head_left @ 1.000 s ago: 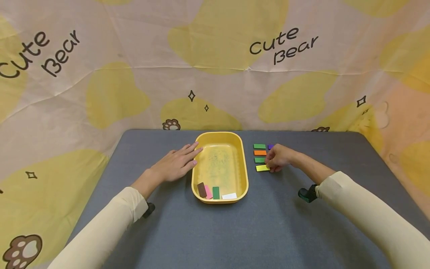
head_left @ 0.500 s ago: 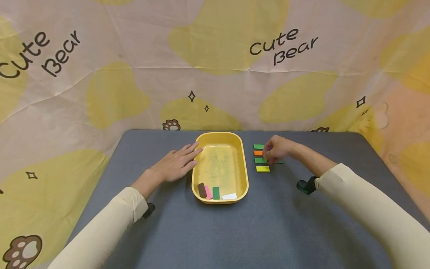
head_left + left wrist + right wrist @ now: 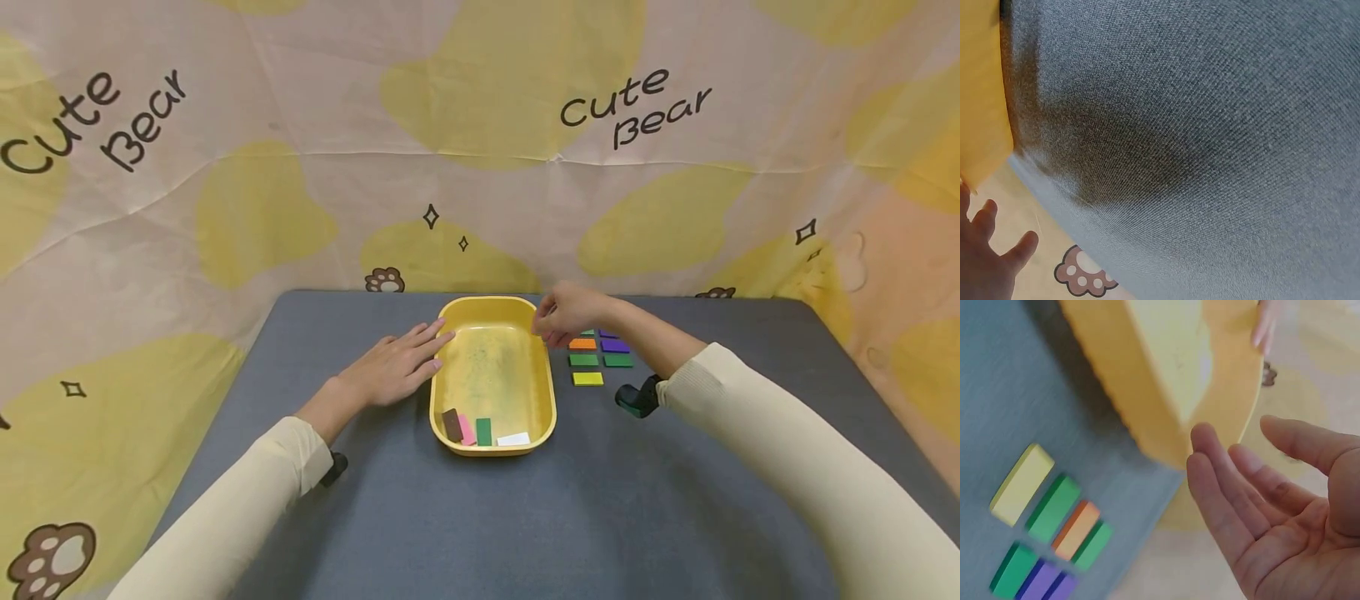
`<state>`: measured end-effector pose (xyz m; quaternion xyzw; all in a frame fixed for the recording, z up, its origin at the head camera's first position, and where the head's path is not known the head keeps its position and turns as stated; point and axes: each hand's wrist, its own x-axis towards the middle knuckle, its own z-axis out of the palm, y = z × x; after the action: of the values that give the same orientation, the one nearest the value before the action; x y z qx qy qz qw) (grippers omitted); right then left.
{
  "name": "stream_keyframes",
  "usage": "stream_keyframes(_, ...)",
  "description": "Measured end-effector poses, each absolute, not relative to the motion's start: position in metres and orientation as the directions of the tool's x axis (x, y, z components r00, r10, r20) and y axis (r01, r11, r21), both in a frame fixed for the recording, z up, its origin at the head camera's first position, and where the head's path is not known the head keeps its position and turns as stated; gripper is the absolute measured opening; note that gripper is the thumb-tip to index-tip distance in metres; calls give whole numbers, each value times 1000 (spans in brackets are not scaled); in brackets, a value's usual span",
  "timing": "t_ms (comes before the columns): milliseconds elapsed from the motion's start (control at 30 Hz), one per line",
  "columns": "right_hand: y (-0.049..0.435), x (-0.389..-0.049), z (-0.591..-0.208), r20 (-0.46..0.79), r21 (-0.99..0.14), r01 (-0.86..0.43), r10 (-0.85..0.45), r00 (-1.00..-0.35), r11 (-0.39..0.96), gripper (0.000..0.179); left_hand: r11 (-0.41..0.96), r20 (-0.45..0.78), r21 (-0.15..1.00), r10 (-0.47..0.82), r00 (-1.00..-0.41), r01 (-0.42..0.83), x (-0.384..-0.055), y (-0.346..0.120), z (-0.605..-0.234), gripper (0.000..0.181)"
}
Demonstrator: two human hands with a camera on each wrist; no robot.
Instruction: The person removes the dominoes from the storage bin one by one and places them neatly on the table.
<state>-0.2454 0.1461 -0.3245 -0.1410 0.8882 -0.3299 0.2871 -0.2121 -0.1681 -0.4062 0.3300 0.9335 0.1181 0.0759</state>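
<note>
My left hand [image 3: 396, 365] lies with straight fingers on the left rim of a yellow tray [image 3: 444, 417]. At the tray's far right rim is my right hand [image 3: 568, 314]; the right wrist view shows its thumb apart from loosely bent fingers [image 3: 1216, 494], holding nothing. Right of the tray, small flat blocks lie in two columns. The nearer column has a yellow block [image 3: 587, 379], a green block [image 3: 583, 360], an orange block [image 3: 582, 344] and another green block, partly hidden by the hand. A green block [image 3: 618, 361] and two purple blocks [image 3: 615, 345] form the other.
Inside the tray's near end lie a brown block [image 3: 452, 425], a pink block [image 3: 467, 430], a green block [image 3: 483, 432] and a white block [image 3: 513, 439]. The grey table [image 3: 480, 525] reaches back to a printed cloth [image 3: 300, 208].
My right hand has left the yellow block, passed over the far blocks and moved left to the tray's right rim. The left hand stays on the left rim.
</note>
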Motion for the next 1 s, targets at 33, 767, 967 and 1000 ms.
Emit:
stream_keyframes(33, 141, -244, -323, -422, -676, -61, -454, -785, 734, 27, 754, -63, 270, 635, -770, 599, -212, -168, -406, 55)
stream_keyframes(767, 50, -230, -364, -560, -706, -2, -561, -609, 708, 15, 749, -47, 285, 635, -771, 599, -215, -169, -410, 55)
stream_keyframes(967, 41, -228, -376, -584, -691, -22, -576, -572, 722, 13, 747, -45, 286, 636, -770, 600, -216, -169, -411, 55)
stream_keyframes(1000, 39, -227, -377, -587, -687, -27, -576, -568, 727, 14, 747, -46, 288, 636, -770, 600, -216, -170, -412, 55)
